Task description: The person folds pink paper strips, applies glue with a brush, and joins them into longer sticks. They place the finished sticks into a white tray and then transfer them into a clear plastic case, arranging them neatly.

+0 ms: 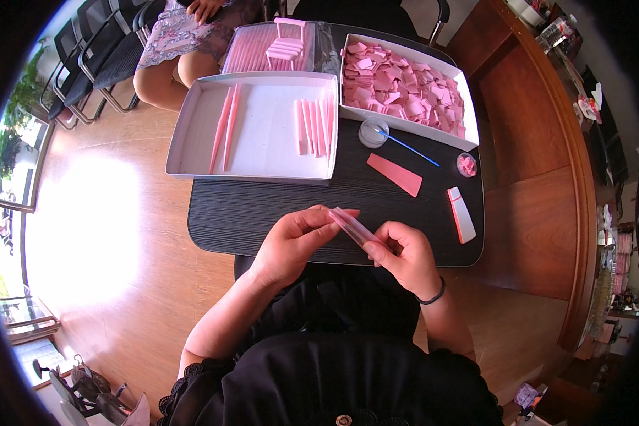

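Observation:
My left hand [293, 242] pinches the upper end of a narrow, see-through pink piece [354, 226], and my right hand [404, 250] grips its lower end, both above the front edge of the black table [255, 213]. Farther forward on the table lie a flat pink tapered strip [396, 174], a small clear jar [373, 133] with a blue thin brush [412, 149] resting across it, and a tiny cup of pink bits [466, 165]. A white and pink tapered block [461, 215] lies at the right edge.
A white box lid [253, 173] holds long pink sticks [231, 128] and several shorter ones [314, 128]. Behind it, a pink toy chair [286, 45] stands on a bag of pink sticks [242, 50]. A white box [410, 125] is full of pink pieces [399, 82]. Another person [178, 58] sits at the back left.

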`<act>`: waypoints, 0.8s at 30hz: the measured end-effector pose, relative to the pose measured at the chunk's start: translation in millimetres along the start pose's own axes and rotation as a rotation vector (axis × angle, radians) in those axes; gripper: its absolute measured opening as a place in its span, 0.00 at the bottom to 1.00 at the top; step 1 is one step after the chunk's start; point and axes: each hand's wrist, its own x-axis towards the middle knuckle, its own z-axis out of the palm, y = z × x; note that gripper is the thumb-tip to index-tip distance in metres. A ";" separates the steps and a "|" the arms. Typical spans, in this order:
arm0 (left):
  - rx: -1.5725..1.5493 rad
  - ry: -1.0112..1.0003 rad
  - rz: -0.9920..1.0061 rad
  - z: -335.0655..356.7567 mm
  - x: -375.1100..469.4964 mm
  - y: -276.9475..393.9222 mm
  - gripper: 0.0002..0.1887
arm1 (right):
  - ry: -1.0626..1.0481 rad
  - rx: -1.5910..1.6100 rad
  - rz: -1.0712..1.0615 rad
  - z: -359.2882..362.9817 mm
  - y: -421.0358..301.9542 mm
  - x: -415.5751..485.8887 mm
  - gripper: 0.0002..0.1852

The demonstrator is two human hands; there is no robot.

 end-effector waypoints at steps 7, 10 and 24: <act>0.112 -0.010 0.010 1.8 -0.3 6.0 0.13 | -0.075 0.092 0.089 -5.4 -6.6 -0.6 0.12; 0.130 -0.015 0.016 1.2 -0.4 6.4 0.13 | -0.114 0.110 0.106 -8.7 -7.5 1.3 0.12; -0.323 0.107 0.088 8.9 -3.3 -16.3 0.08 | -0.202 0.274 0.151 -16.7 -8.1 3.0 0.14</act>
